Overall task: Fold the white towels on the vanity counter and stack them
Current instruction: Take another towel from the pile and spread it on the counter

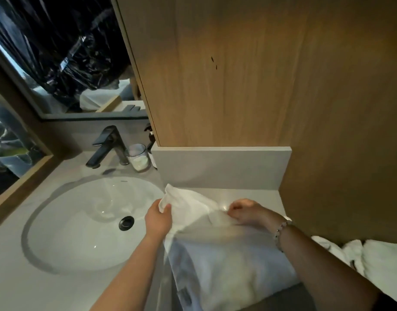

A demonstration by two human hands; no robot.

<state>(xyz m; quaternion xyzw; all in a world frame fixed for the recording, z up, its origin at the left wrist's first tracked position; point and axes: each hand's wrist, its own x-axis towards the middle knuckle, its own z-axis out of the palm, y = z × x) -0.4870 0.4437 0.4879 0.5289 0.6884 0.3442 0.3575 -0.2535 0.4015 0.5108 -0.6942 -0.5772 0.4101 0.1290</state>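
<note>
Beside sink [85, 221], each hand pinches towel [193, 209] edge.

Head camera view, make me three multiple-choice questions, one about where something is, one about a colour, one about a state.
1. Where does the glass jar stand?
A. In the sink basin
B. On the counter beside the faucet
C. On the towels

2. What colour is the faucet?
A. Black
B. Gold
C. White

3. What are the hands doing with the white towel?
A. Both rest flat on it
B. Only one touches it
C. Each pinches an edge

Answers: 1 B, the jar sits just right of the faucet. 2 A, its body and lever are dark black. 3 C, the left hand and right hand each grip the cloth, lifting it over the folded towel.
</note>
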